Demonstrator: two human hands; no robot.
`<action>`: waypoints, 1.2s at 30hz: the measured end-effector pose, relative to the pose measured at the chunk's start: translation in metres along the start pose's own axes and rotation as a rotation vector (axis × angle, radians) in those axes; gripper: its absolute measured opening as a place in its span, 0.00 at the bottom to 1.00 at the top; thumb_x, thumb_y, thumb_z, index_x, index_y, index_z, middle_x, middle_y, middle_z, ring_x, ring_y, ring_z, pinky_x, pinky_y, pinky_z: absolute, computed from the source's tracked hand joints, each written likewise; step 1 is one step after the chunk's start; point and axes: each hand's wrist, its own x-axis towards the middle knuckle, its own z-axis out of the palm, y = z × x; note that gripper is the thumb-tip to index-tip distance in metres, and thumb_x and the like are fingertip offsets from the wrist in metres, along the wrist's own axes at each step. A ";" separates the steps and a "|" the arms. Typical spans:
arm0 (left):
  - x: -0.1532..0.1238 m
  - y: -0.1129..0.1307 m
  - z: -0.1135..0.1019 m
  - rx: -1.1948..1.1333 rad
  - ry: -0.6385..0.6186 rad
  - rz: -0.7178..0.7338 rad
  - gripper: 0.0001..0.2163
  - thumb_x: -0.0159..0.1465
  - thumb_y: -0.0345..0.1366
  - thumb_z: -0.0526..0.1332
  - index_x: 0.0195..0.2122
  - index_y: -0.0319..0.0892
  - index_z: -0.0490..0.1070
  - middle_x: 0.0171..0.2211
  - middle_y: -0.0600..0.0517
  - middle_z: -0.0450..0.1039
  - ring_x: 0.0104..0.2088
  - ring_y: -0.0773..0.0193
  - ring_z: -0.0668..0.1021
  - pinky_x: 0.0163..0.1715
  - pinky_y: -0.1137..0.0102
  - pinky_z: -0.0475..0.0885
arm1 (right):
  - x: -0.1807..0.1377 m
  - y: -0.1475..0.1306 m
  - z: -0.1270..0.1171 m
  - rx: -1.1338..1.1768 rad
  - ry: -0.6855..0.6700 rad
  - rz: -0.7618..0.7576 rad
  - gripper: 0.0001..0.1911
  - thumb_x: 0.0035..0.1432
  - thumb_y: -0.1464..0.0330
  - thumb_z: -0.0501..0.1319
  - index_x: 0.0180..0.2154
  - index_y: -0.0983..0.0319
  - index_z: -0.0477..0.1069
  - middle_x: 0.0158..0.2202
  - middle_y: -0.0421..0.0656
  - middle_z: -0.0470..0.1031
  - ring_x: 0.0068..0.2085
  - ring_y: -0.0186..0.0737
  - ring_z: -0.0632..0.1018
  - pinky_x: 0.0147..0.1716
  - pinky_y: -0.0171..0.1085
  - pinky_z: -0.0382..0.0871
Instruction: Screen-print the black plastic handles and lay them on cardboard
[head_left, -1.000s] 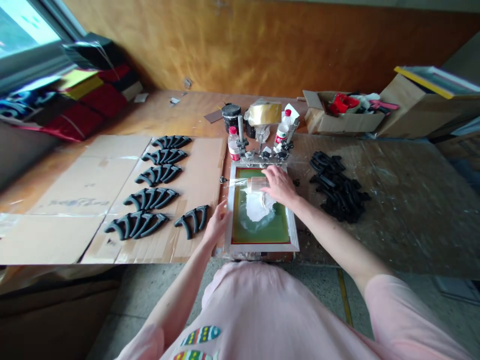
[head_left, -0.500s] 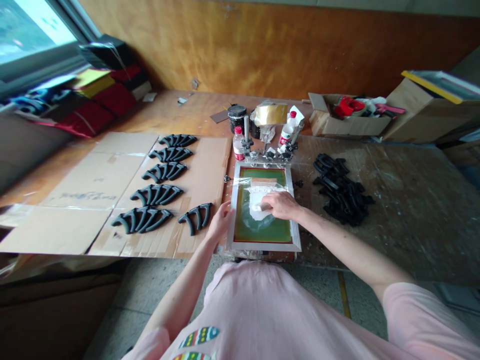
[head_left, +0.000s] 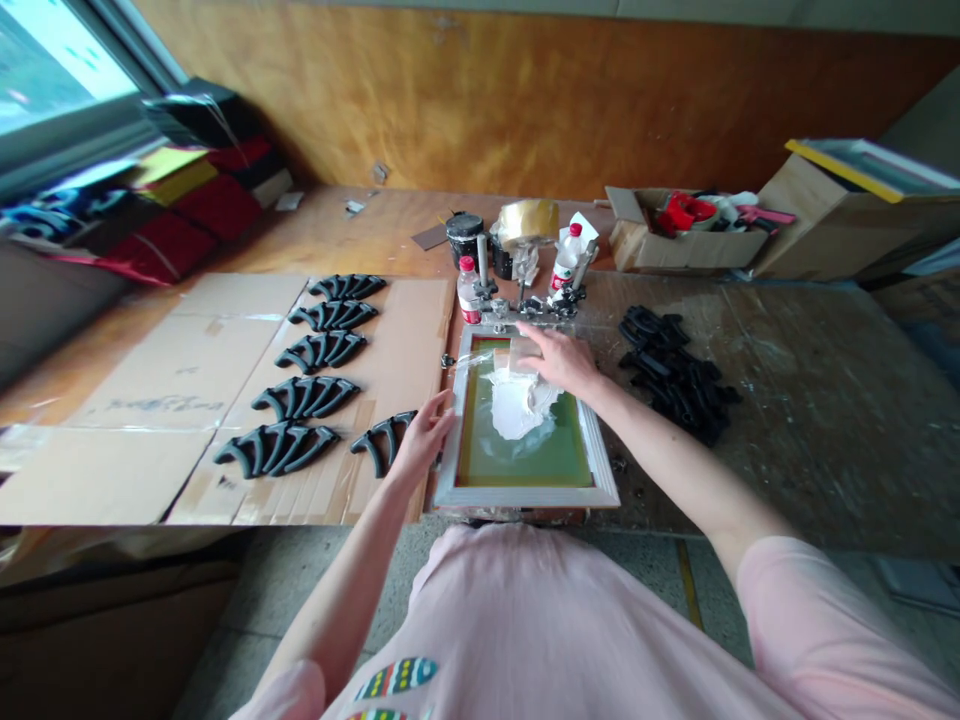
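Observation:
A screen printing frame (head_left: 609, 470) with a green mesh lies in front of me, its near end raised a little. White ink (head_left: 517, 408) spreads over the middle of the mesh. My left hand (head_left: 427, 432) is at the frame's left edge, fingers bent against it; those under the edge are hidden. My right hand (head_left: 564, 360) is over the frame's far end with the index finger stretched out and nothing plainly held. Under its fingers a pale squeegee (head_left: 504, 360) is partly hidden behind the ink. Hinge clamps (head_left: 536, 308) stand at the frame's far end.
Black curved handles (head_left: 307, 398) lie in rows on cardboard (head_left: 169, 360) at left; more black handles (head_left: 679, 375) are heaped at right. Behind the clamps stand two red-capped bottles (head_left: 468, 290), a black tub (head_left: 465, 238) and a tape roll (head_left: 529, 222). An open box (head_left: 694, 245) sits back right.
My right hand has moved away from the white ink toward the far end, its fingers extending. The frame's near end has risen slightly, with my left hand still at its edge.

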 end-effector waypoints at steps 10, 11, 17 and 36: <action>0.041 0.126 0.013 -0.293 0.078 0.410 0.24 0.63 0.57 0.53 0.44 0.42 0.70 0.37 0.47 0.76 0.37 0.63 0.79 0.33 0.72 0.74 | -0.061 0.072 0.035 0.021 -0.093 0.303 0.21 0.64 0.52 0.55 0.39 0.63 0.73 0.39 0.48 0.77 0.40 0.42 0.76 0.41 0.38 0.68; 0.046 0.129 0.016 -0.311 0.094 0.413 0.24 0.64 0.57 0.52 0.45 0.41 0.70 0.37 0.47 0.76 0.37 0.64 0.79 0.33 0.72 0.74 | -0.071 0.060 0.048 -0.028 -0.164 0.230 0.21 0.62 0.51 0.57 0.38 0.63 0.73 0.41 0.49 0.76 0.43 0.44 0.75 0.43 0.38 0.67; 0.007 0.050 0.064 -0.367 -0.012 -0.019 0.27 0.59 0.59 0.59 0.47 0.40 0.68 0.36 0.45 0.78 0.33 0.61 0.80 0.28 0.72 0.74 | -0.092 -0.007 0.079 -0.150 -0.324 0.246 0.15 0.66 0.61 0.55 0.43 0.66 0.70 0.40 0.53 0.77 0.44 0.47 0.76 0.42 0.39 0.66; -0.004 -0.140 -0.127 0.305 0.450 -0.643 0.15 0.62 0.47 0.51 0.27 0.42 0.64 0.19 0.46 0.70 0.20 0.58 0.75 0.23 0.65 0.74 | -0.162 0.200 0.036 -0.311 -0.483 0.606 0.24 0.59 0.76 0.55 0.56 0.57 0.70 0.50 0.53 0.75 0.50 0.48 0.76 0.43 0.41 0.69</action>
